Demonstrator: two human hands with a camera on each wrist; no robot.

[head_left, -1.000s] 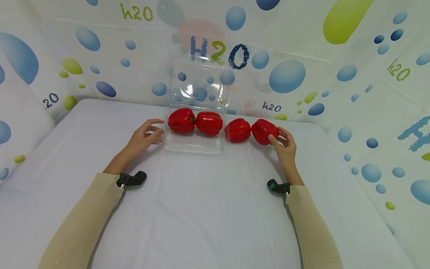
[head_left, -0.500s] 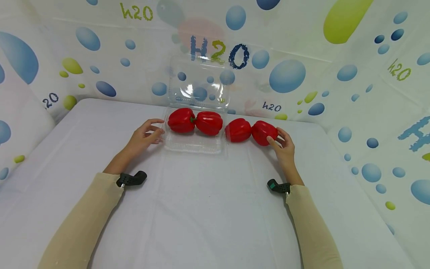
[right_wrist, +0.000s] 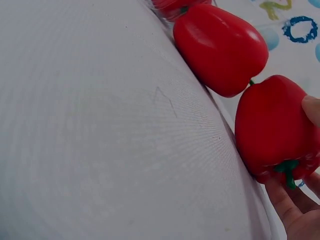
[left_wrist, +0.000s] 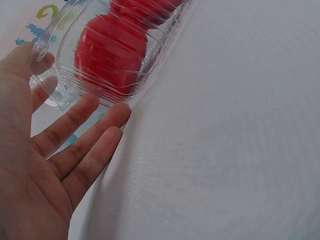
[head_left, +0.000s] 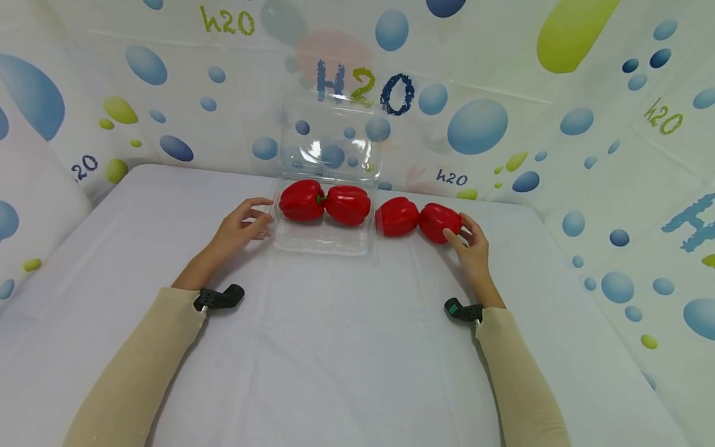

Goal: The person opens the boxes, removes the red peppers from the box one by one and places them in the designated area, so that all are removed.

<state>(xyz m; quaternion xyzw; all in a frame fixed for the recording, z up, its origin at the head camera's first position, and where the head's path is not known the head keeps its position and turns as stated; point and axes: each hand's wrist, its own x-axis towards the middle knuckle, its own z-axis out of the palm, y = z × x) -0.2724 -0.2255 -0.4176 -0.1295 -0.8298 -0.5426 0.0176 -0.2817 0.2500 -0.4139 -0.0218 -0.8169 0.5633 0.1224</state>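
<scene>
My right hand point(head_left: 472, 248) grips a red bell pepper point(head_left: 439, 223), thumb on its side and fingers at the end with the green stem point(right_wrist: 289, 172). This pepper stands end to end with a second red pepper point(head_left: 397, 216), just right of a clear plastic clamshell box point(head_left: 321, 244). Inside the box lie two more red peppers, a left one point(head_left: 301, 200) and a right one point(head_left: 347, 205). At the box's left side, my left hand point(head_left: 237, 226) touches the plastic with spread, mostly straight fingers point(left_wrist: 82, 165); two of its fingertips show through the clear rim.
The box's raised clear lid point(head_left: 332, 136) leans back against the patterned backdrop point(head_left: 223, 124). A white cloth point(head_left: 346, 347) covers the table. A dark camera mount sits on the left wrist point(head_left: 219, 298) and another on the right wrist point(head_left: 463, 310).
The pepper in my right hand has come down slightly and turned a little beside its neighbour, and the hand has shifted slightly left. My left hand has stayed in place.
</scene>
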